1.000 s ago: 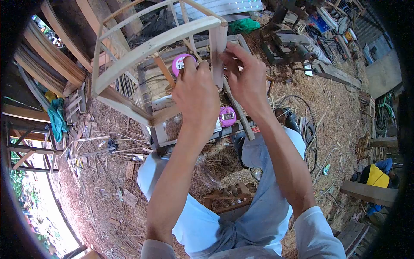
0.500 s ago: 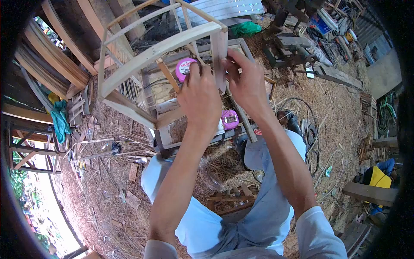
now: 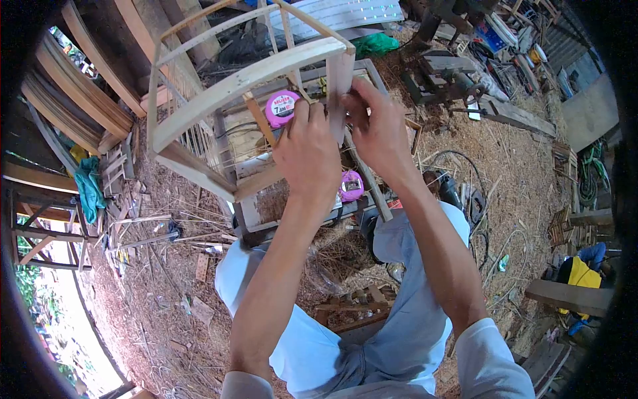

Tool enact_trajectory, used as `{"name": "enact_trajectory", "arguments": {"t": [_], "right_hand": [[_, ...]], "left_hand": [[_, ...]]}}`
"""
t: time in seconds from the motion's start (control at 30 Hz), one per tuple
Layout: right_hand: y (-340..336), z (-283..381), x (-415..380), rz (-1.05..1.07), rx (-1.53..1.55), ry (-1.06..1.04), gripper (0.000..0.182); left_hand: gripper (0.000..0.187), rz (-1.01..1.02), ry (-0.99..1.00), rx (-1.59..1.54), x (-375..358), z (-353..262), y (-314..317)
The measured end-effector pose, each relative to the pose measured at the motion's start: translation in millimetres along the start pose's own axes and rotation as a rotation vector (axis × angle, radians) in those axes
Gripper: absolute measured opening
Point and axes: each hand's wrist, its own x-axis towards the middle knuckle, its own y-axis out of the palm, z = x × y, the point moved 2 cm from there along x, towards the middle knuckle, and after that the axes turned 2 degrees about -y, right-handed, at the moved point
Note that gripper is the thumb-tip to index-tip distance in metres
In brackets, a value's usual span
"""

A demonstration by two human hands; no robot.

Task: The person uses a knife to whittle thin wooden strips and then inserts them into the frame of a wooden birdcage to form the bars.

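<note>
A wooden frame (image 3: 252, 70) with curved rails and thin slats stands tilted over a low bench. My left hand (image 3: 307, 149) is closed, its curled fingers at the right side of a pink tape measure (image 3: 282, 108) whose labelled face shows. The fingertips are hidden behind the knuckles. My right hand (image 3: 379, 130) is closed at the right edge of the frame's corner post (image 3: 339, 86), thumb and fingers bent against the wood. Below my left wrist, a second pink tape measure (image 3: 351, 186) lies on the bench.
The low bench (image 3: 262, 233) stands before my knees. Curved wooden pieces (image 3: 86, 80) lean at the upper left. A metal machine (image 3: 442, 80) stands at the upper right. Wood shavings and offcuts cover the floor (image 3: 166, 292). A black cable (image 3: 475, 173) loops at the right.
The wooden frame has shifted slightly left and its corner post has turned a little. The tape measure at my left hand has tilted slightly. Both hands keep nearly the same places.
</note>
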Motion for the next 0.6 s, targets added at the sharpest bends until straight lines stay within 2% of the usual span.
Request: {"name": "enact_trajectory", "arguments": {"t": [0.07, 0.13, 0.27, 0.6], "right_hand": [[0.3, -0.1, -1.2, -0.008, 0.024, 0.002, 0.032], [0.5, 1.7, -2.3, -0.033, -0.012, -0.005, 0.026], [-1.7, 5.7, -1.9, -0.011, -0.023, 0.013, 0.027], [-2.1, 6.8, -1.1, -0.012, 0.008, 0.002, 0.026]], "left_hand": [[0.012, -0.058, 0.036, 0.006, -1.8, 2.2, 2.1], [0.013, -0.062, 0.029, 0.005, -1.8, 1.7, 2.6], [0.013, -0.105, 0.050, 0.042, -1.8, 1.9, 6.0], [0.015, -0.100, 0.051, 0.052, -0.9, 1.2, 5.0]]}}
